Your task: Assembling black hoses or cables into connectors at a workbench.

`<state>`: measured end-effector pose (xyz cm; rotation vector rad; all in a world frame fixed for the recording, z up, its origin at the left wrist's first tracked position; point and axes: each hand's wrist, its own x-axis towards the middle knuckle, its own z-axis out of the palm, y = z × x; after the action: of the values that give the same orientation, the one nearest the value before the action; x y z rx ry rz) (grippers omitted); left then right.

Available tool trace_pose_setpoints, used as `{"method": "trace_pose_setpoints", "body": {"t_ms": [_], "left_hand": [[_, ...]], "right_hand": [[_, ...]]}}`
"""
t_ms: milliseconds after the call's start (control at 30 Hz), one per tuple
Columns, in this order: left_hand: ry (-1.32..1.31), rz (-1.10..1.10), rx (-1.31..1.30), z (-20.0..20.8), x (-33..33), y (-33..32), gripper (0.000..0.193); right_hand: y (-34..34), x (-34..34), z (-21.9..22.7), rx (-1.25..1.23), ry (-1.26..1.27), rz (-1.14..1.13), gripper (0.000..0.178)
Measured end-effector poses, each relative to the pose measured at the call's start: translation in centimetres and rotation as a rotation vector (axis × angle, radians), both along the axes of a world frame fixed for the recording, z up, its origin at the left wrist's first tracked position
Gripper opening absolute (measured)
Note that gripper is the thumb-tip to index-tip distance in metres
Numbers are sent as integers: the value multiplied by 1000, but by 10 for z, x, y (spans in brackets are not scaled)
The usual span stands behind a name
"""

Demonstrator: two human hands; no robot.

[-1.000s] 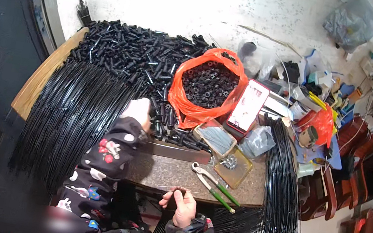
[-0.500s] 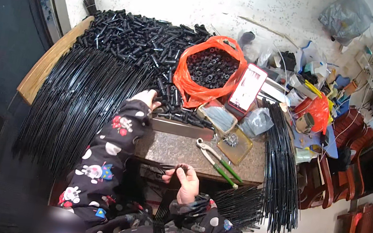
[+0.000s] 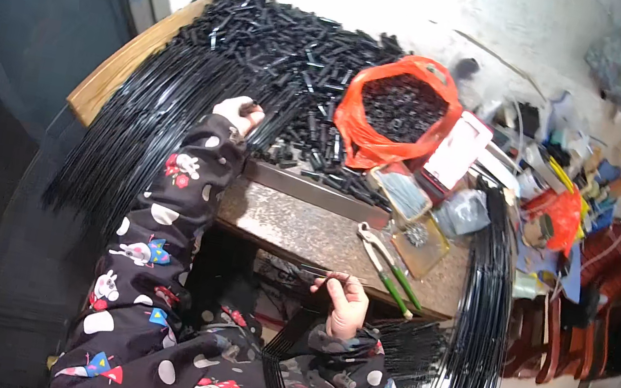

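Observation:
My left hand (image 3: 239,114) is over the edge where long thin black rods (image 3: 150,116) meet a heap of short black tubes (image 3: 271,42). Its fingers are curled together; a dark bit shows at the fingertips, too small to name. In front of the table edge, my right hand (image 3: 345,306) pinches a thin dark rod, whose end pokes out to the left. Several more black rods (image 3: 282,364) lie against my lap below it. A flat metal bar (image 3: 315,193) runs along the table between the tubes and the bare front strip.
An orange-red bag (image 3: 355,131) of small black parts stands beside a phone (image 3: 458,149). Nearby are a tray of thin pins (image 3: 404,191), a clear plastic bag (image 3: 463,213) and green-handled pliers (image 3: 388,270). Another rod bundle (image 3: 483,308) hangs over the right edge; clutter lies beyond.
The view has shifted, so the table sits farther right and is tilted. My left hand has drawn slightly away from the metal bar, fingers now curled. My right hand keeps its pinch below the table edge.

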<state>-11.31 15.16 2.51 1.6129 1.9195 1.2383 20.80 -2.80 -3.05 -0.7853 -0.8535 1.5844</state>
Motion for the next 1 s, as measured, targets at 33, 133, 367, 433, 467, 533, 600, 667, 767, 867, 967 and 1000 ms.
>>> {"method": "trace_pose_setpoints", "body": {"t_ms": [33, 133, 367, 433, 467, 533, 600, 667, 767, 867, 967, 1000], "left_hand": [[111, -13, -105, 10, 6, -7, 17], [522, -195, -360, 7, -1, -23, 25], [836, -156, -657, 12, 57, 7, 30], [850, -231, -588, -5, 39, 22, 29], [713, -165, -474, -3, 36, 22, 27], [462, -62, -247, 0, 29, 20, 18], [523, -141, -169, -11, 8, 19, 20], [671, -293, -280, 1, 23, 12, 23], [825, -200, -308, -12, 35, 8, 27], [762, -13, -519, -18, 46, 21, 26], [803, 11, -591, 8, 73, 13, 26], [805, 36, -611, 9, 75, 16, 27]], "right_hand": [[1, 2, -3, -15, -11, -15, 10], [4, -11, -6, -43, -14, 71, 11], [11, -16, -2, -21, -45, 31, 13], [11, -20, -1, -9, -16, 33, 13], [12, -17, -2, -6, -29, 46, 12], [15, -13, -6, 2, -42, 22, 12], [14, -17, -5, 9, -31, -8, 12], [14, -19, -3, 1, -43, -19, 11], [14, -27, -2, 10, -60, 57, 12], [10, -28, -4, -9, -67, 81, 13], [10, -18, -3, -7, -48, 70, 13], [9, -17, -3, -2, -35, 46, 13]]}}
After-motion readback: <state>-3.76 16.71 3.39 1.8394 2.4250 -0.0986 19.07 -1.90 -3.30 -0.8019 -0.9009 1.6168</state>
